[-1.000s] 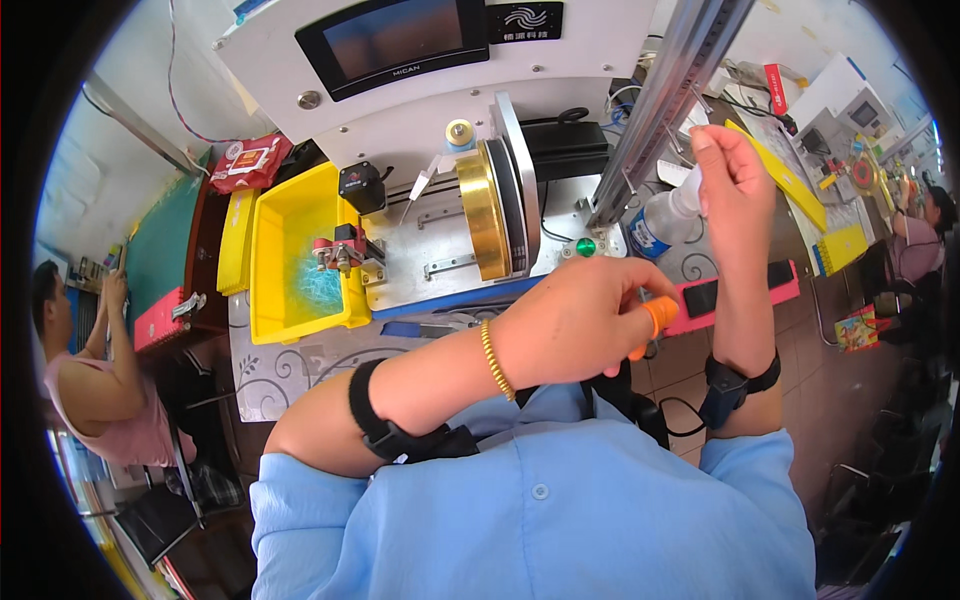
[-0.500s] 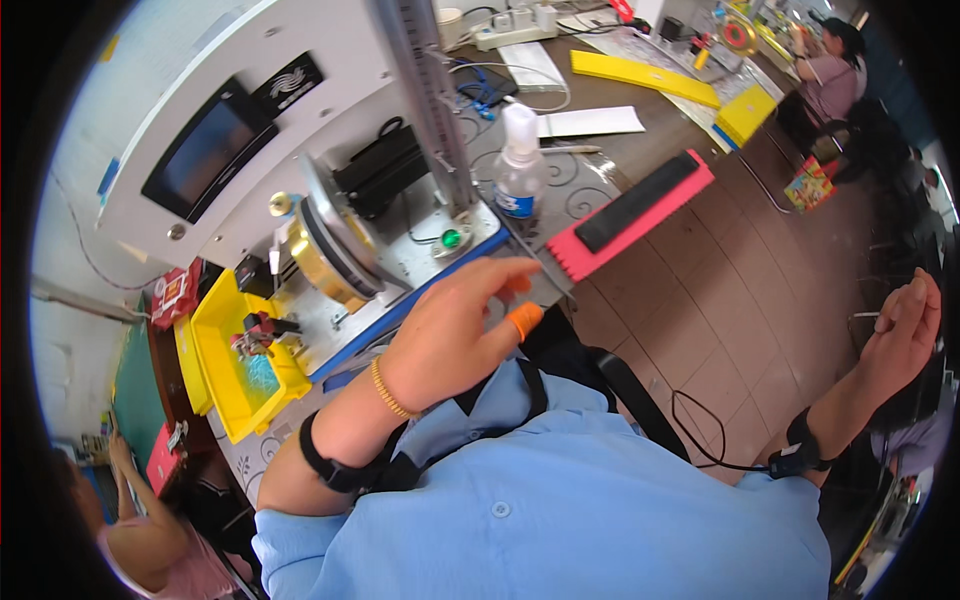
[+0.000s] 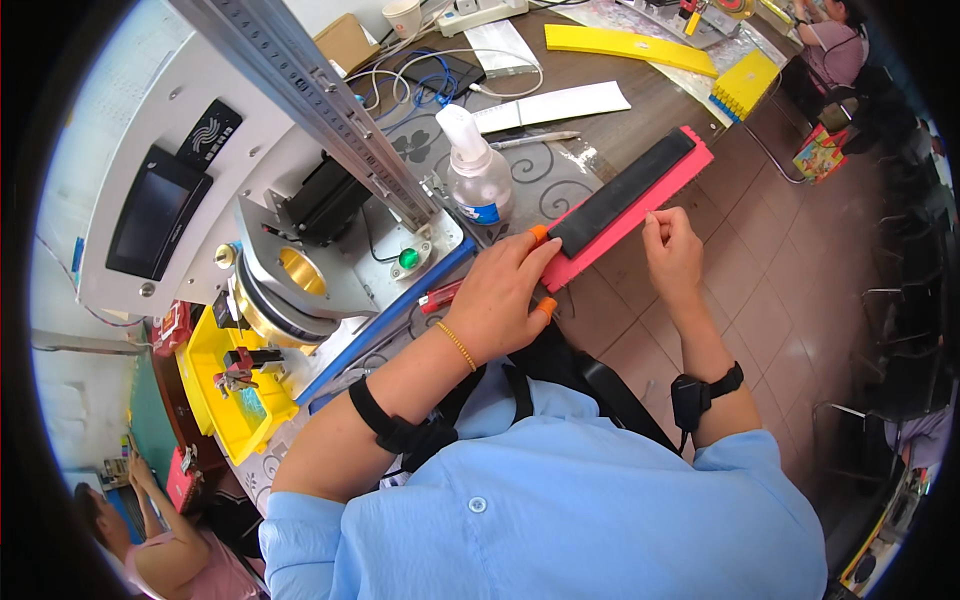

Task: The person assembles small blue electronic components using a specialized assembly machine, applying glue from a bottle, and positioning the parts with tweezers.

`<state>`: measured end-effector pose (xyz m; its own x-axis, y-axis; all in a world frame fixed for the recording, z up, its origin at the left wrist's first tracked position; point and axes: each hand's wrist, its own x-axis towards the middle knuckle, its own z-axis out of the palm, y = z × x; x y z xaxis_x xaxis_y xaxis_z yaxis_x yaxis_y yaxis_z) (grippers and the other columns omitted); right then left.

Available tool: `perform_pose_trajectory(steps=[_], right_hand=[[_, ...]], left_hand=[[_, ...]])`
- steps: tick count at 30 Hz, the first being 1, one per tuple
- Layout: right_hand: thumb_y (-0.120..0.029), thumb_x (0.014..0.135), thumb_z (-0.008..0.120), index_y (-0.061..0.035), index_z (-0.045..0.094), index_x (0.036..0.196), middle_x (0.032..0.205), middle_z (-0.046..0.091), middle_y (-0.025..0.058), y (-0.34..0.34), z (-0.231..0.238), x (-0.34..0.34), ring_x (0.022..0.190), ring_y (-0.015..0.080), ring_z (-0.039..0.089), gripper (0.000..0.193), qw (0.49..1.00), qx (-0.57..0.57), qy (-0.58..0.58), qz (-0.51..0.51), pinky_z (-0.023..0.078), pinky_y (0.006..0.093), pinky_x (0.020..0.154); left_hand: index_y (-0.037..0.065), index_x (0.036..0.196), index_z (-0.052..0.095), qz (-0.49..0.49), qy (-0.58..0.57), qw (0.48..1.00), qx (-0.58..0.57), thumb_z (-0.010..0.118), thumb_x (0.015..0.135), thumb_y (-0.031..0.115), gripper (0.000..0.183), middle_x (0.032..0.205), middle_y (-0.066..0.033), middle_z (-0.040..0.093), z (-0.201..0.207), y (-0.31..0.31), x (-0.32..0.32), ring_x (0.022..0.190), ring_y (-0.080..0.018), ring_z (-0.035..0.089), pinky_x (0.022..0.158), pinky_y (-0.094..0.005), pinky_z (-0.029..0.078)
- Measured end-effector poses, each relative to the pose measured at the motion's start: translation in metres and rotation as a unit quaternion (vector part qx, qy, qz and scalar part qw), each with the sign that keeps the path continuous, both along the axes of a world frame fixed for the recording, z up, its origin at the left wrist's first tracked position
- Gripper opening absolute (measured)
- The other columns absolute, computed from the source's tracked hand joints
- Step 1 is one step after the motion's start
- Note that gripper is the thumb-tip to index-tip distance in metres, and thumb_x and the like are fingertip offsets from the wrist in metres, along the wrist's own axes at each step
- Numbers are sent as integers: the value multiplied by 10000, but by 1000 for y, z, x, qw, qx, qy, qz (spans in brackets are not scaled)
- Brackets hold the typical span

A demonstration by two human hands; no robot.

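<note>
A long pink strip with a notched edge lies at the table's edge, slanting out over the floor. On top of it rests a black bar. My left hand is at the strip's near end, with orange covers on two of its digits. Its fingers are stretched out and touch the end of the black bar, the thumb apart from them. Beside the strip's right edge is my right hand, thumb and fingers pinched together. Whatever it may hold is too small to make out.
Left stands a white machine with a screen, a brass-coloured wheel and an upright metal ruled column. A spray bottle and a yellow bin are close by. Yellow strips lie farther back. Other people sit beyond.
My right hand has come in from the far right to beside the pink strip, its fingers now pinched. My left hand has moved right onto the strip's near end. The view has shifted.
</note>
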<state>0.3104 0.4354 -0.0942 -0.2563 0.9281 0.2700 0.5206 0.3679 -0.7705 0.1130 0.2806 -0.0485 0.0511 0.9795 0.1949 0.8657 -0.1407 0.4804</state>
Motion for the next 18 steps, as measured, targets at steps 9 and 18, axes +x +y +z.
perform_pose_trajectory(steps=[9, 18], right_hand=[[-169, 881, 615, -53, 547, 859, 670, 636, 118, 4, -1, -5, 625, 310, 648, 136, 994, 50, -94, -3, 499, 420, 585], [-187, 875, 631, -84, 574, 941, 713, 650, 98, 2, -6, 10, 635, 294, 645, 135, 992, 45, -122, -1, 496, 408, 583]], left_hand=[[48, 1250, 525, 22, 12, 999, 37, 715, 726, 127, 562, 1257, -161, 522, -2, 7, 0, 1108, -333, 524, 945, -418, 426], [46, 1234, 539, 29, 20, 998, 52, 702, 729, 135, 539, 1240, -157, 532, -6, 4, 2, 1095, -327, 530, 949, -411, 416]])
